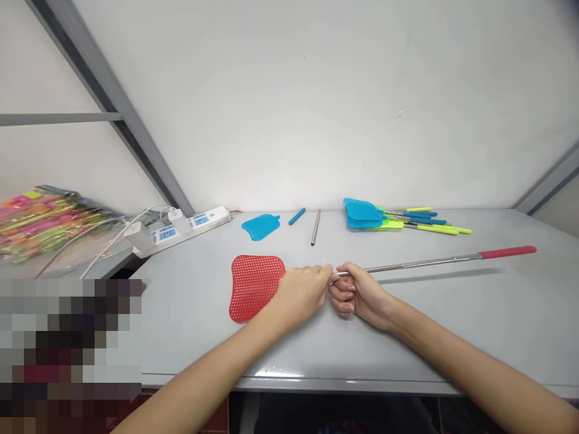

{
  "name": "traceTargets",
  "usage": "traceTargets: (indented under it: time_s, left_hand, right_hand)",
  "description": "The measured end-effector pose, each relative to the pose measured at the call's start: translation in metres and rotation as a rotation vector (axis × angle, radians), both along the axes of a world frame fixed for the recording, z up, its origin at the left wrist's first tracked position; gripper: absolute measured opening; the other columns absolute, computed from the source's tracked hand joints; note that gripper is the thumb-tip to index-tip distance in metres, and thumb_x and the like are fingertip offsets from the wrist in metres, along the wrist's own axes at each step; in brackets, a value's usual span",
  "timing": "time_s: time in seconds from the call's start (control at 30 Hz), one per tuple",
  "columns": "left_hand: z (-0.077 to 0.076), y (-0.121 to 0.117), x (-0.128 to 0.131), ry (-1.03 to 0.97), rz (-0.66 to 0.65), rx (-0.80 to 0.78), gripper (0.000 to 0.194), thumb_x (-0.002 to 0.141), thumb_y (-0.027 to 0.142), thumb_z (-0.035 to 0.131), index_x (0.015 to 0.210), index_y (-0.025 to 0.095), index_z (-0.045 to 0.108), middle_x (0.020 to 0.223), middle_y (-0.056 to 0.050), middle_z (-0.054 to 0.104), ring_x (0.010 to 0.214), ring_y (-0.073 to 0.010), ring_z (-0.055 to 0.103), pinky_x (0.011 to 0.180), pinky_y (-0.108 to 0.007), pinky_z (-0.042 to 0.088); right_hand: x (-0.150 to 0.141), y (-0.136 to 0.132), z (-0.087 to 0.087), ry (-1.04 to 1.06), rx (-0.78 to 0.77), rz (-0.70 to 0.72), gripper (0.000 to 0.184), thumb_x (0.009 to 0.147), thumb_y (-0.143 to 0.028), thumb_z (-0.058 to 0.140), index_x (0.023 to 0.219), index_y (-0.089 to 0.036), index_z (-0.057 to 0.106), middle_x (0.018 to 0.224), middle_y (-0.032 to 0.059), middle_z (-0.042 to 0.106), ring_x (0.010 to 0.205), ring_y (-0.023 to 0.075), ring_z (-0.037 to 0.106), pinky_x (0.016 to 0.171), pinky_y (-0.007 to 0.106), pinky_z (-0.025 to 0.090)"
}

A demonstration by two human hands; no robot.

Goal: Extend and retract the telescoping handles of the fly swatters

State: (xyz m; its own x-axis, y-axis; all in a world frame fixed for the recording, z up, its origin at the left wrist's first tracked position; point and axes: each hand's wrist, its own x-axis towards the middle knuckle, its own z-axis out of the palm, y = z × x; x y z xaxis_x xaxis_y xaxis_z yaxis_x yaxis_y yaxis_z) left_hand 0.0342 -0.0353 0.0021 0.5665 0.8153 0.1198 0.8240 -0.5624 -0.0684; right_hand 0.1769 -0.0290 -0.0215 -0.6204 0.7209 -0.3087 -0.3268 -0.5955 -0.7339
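A red fly swatter lies across the grey table (452, 325). Its mesh head (253, 286) is at the left, its thin metal rod (420, 263) runs right to a red grip (506, 251). My left hand (302, 293) is closed on the neck of the red head. My right hand (359, 293) is closed around the near end of the rod, touching the left hand. Farther back lie a loose blue swatter head (260, 226), a short blue grip (297, 216) and a bare metal rod (315, 227).
A pile of assembled blue and green swatters (393, 218) lies at the back right. A white power strip (181, 228) with plugs and cables sits at the back left. Colourful packaged items (40, 220) lie at far left. A white wall stands behind.
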Motion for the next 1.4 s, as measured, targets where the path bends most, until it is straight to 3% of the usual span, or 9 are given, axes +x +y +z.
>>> traceTargets:
  time_s: [0.67, 1.4]
  left_hand:
    - [-0.0089, 0.005, -0.0021, -0.167, -0.048, -0.009, 0.03, 0.088, 0.031, 0.017, 0.077, 0.019, 0.042, 0.07, -0.001, 0.059, 0.063, -0.0143, 0.056, 0.051, -0.024, 0.032]
    - [-0.0059, 0.0055, -0.0034, -0.277, -0.059, -0.062, 0.029, 0.088, 0.03, 0.02, 0.078, 0.019, 0.045, 0.072, 0.0, 0.057, 0.066, -0.0135, 0.052, 0.052, -0.023, 0.031]
  right_hand:
    - [-0.0013, 0.003, 0.0019, -0.111, -0.032, -0.065, 0.041, 0.073, -0.036, 0.039, 0.04, -0.018, 0.025, 0.038, -0.0049, 0.024, 0.034, 0.0084, 0.03, 0.039, 0.024, 0.022]
    - [-0.0013, 0.0056, 0.0007, -0.094, -0.007, -0.05, 0.037, 0.074, -0.034, 0.038, 0.043, -0.018, 0.027, 0.04, -0.005, 0.026, 0.037, 0.0083, 0.032, 0.042, 0.023, 0.023]
